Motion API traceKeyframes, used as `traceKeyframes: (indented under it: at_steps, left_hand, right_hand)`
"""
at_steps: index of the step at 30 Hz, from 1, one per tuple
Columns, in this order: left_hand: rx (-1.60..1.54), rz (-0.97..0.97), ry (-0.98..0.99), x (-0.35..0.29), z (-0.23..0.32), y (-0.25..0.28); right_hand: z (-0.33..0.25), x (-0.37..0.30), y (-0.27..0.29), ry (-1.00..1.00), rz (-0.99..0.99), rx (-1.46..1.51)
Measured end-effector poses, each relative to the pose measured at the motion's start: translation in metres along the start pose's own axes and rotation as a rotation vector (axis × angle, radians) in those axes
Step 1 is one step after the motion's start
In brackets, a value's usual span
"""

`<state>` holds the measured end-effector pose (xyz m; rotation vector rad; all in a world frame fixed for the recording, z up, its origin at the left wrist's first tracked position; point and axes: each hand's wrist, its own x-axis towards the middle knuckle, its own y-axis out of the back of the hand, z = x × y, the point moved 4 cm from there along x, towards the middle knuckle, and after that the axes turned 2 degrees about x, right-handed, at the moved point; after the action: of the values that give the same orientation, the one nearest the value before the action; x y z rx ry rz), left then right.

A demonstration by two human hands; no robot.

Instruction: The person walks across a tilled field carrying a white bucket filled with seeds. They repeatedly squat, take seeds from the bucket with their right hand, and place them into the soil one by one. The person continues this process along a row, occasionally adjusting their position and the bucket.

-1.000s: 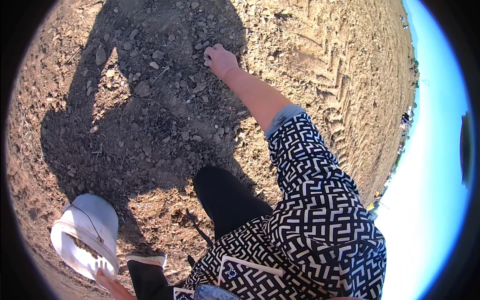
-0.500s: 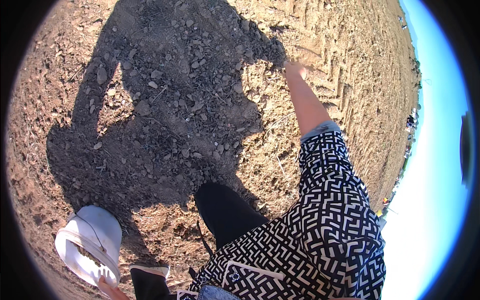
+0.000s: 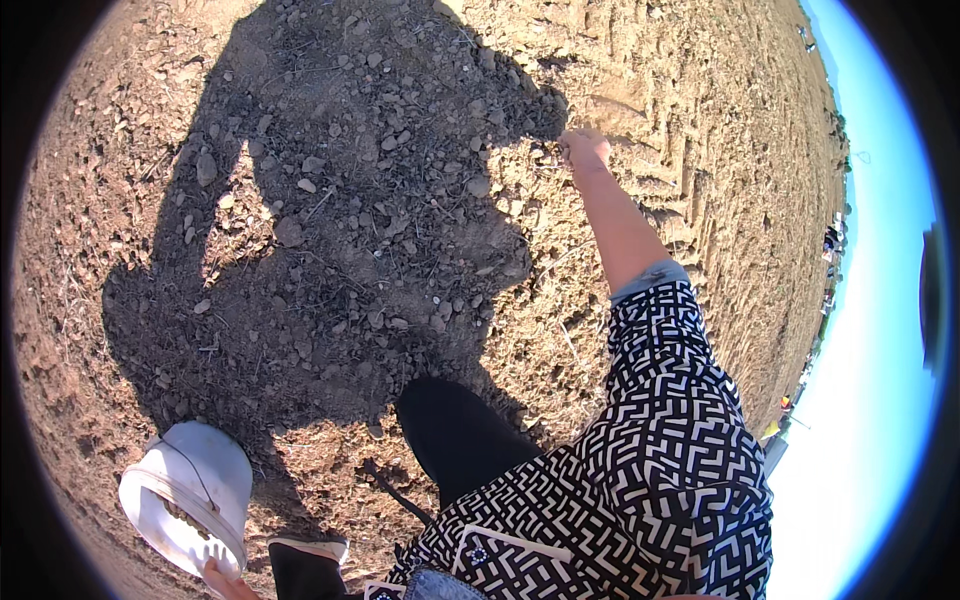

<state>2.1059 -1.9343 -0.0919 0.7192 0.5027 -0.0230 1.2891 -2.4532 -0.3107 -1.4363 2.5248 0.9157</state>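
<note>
A white plastic bucket [image 3: 205, 465] with a thin wire handle lies tipped at the lower left, its mouth toward me. Small brownish lumps [image 3: 186, 516] lie inside it. At the bucket's near rim is my left hand [image 3: 218, 576], its fingers over the edge; their shadow falls on the inner wall. My right arm stretches far forward, and my right hand [image 3: 586, 150] is down at the soil, beside the edge of my shadow. Its fingers are curled together; whatever they may hold is too small to make out.
Dry brown soil [image 3: 400, 230] with stones, clods and straw bits spreads all round, much of it under my shadow. Tyre-like ridges [image 3: 660, 140] run beyond my right hand. My dark-trousered knee [image 3: 455, 435] and a shoe [image 3: 318, 548] are close by.
My right hand has drawn slightly nearer, and its curled fingers show more plainly. The whole view has shifted a little; my left hand stays at the bucket rim.
</note>
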Motion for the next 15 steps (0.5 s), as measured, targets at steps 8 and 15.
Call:
traceKeyframes:
  at_steps: [8, 15]
  left_hand:
    - [-0.080, -0.035, 0.023, 0.036, -0.017, 0.034]
    - [-0.077, -0.085, 0.030, 0.083, -0.027, 0.062]
  right_hand:
    - [-0.085, 0.033, -0.092, 0.395, -0.095, -0.286]
    - [-0.072, 0.034, -0.132, 0.666, 0.106, -1.087]
